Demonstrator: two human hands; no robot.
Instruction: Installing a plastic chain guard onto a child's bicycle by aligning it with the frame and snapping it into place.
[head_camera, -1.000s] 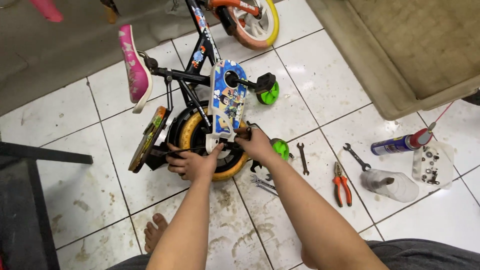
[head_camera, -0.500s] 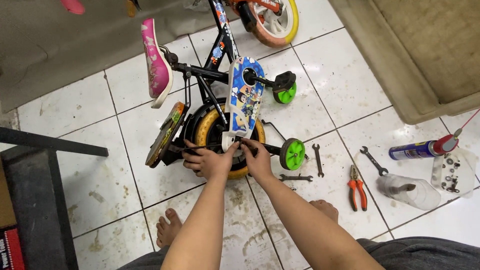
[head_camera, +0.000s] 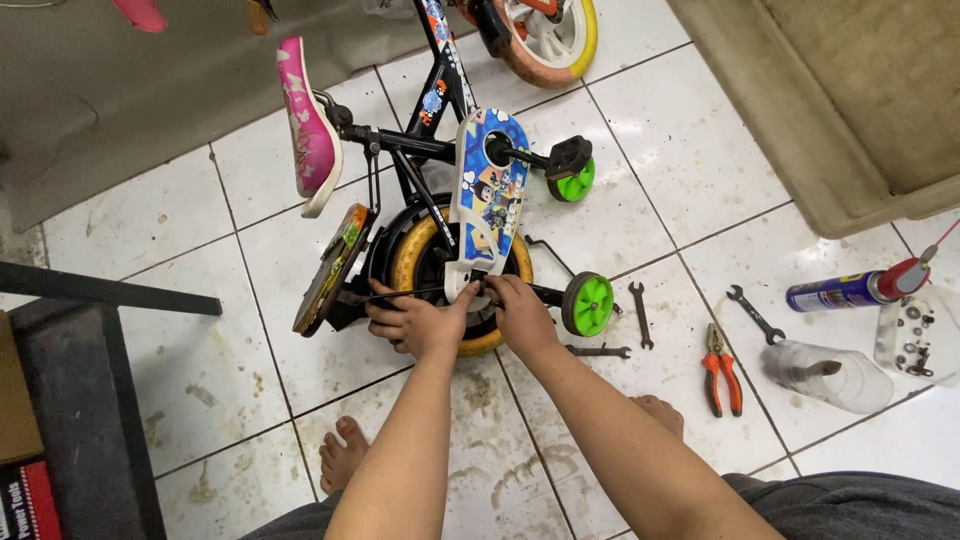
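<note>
On the white tiled floor (head_camera: 690, 160), the small black children's bicycle (head_camera: 440, 160) lies overturned; both hands meet at its yellow-rimmed rear wheel (head_camera: 415, 255). Left hand (head_camera: 412, 322) fingers curl on the axle; right hand (head_camera: 520, 312) pinches beside it, equally near.

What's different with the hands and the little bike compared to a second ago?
The right hand has moved left from the green training wheel to the rear wheel's hub, beside the left hand, which is still there. The bike stays upside down, and the pliers, wrenches and spray can lie unmoved on the tiles.
</note>
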